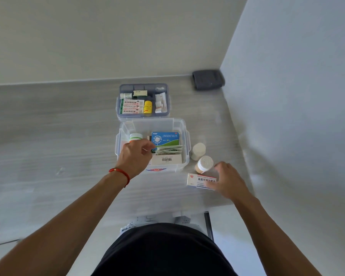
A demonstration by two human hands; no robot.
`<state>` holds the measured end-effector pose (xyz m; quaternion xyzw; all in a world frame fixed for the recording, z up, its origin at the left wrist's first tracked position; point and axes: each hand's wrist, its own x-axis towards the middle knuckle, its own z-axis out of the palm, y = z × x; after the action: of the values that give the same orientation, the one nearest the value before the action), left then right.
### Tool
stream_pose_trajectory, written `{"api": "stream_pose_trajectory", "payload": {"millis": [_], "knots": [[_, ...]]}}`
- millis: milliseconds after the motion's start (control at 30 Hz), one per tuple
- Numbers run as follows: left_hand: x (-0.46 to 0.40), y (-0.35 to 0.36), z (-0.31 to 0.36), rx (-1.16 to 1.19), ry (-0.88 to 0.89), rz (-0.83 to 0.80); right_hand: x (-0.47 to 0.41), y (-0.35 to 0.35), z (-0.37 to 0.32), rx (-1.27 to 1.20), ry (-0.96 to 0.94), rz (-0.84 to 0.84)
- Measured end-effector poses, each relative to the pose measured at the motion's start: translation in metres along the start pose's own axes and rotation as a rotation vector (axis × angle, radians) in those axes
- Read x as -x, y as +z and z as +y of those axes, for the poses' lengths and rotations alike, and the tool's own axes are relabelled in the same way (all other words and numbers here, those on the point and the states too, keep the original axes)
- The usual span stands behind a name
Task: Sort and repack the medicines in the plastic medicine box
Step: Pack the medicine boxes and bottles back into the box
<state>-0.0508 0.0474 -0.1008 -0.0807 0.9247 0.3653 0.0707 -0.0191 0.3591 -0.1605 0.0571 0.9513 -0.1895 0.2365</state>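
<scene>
A clear plastic medicine box stands on the table before me. Inside lie a blue and green tablet carton, some sachets, a white carton with a barcode and a white-capped bottle. My left hand hovers over the box's left half, fingers curled, and whether it holds anything is hidden. My right hand rests on the right end of a white medicine carton lying on the table right of the box.
Behind the box sits its inner tray with cartons, a yellow bottle and small packets. Two white-capped bottles stand right of the box. A dark folded cloth lies in the far corner. Walls close off the back and right.
</scene>
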Motion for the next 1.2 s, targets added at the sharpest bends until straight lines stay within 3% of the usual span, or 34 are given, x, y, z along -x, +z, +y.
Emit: {"api": "stream_pose_trajectory", "payload": {"millis": [67,267,400,500,567,600,733,833,900,967,1033,1200], "knots": [[0.003,0.002,0.001,-0.007,-0.001,0.004,0.007,0.011,0.009,0.035,-0.008,-0.064],[0.010,0.003,0.008,-0.010,0.023,0.017,0.028,0.011,0.020,0.069,-0.121,-0.026],[0.023,-0.003,0.031,0.059,0.229,0.055,0.055,-0.031,0.014,0.003,-0.186,-0.062],[0.035,-0.004,0.059,0.150,0.340,-0.316,0.067,-0.065,-0.014,-0.080,-0.295,0.048],[0.039,-0.001,0.070,0.214,0.296,-0.504,0.062,-0.078,-0.040,-0.153,-0.371,0.118],[0.039,-0.001,0.072,0.265,0.247,-0.493,0.056,-0.081,-0.053,-0.179,-0.405,0.143],[0.014,-0.014,0.059,0.476,-0.037,-0.229,0.024,-0.075,-0.087,-0.261,-0.457,0.180],[-0.016,-0.021,0.035,0.510,-0.221,-0.069,0.003,-0.073,-0.088,-0.345,-0.357,0.236],[-0.037,-0.014,0.022,0.571,-0.372,-0.045,-0.005,-0.072,-0.077,-0.305,-0.250,0.267],[-0.052,-0.001,0.015,0.668,-0.502,-0.134,-0.009,-0.067,-0.063,-0.257,-0.145,0.239],[-0.063,0.011,0.012,0.669,-0.557,-0.200,-0.010,-0.057,-0.050,-0.216,-0.056,0.156],[-0.075,0.025,0.007,0.450,-0.501,-0.143,-0.012,-0.031,-0.032,-0.181,-0.010,0.026]]}}
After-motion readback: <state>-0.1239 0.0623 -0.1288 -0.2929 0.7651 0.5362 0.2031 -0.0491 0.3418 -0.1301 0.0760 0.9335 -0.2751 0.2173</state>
